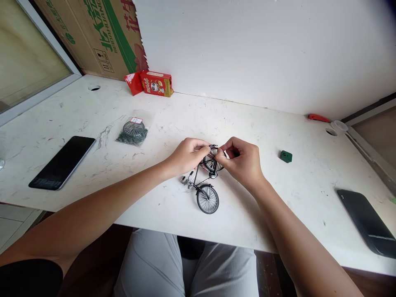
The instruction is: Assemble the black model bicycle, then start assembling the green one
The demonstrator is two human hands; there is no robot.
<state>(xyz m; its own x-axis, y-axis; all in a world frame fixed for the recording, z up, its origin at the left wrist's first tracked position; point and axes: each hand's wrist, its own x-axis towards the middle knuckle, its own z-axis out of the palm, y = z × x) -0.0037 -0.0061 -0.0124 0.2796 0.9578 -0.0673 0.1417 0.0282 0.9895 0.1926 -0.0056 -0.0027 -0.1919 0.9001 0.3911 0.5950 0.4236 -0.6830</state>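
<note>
A small black model bicycle point(208, 199) is between my hands over the white table, its front wheel and handlebar toward me and its rear wheel away from me. With thumb and fingers, my left hand point(188, 156) grips the bicycle by the rear wheel's left side. My right hand point(243, 161) is closed in a pinch at the right side of that same wheel. Whatever its fingertips hold there is hidden, apart from the wheel's edge and spokes showing beside them.
A clear bag point(133, 128) with a wheel and dark green parts lies left. Phones rest at the left point(63, 163) and right point(368, 222). A green block point(286, 156) sits to the right. A red box point(157, 84) stands at the back, near a cardboard sheet point(108, 37).
</note>
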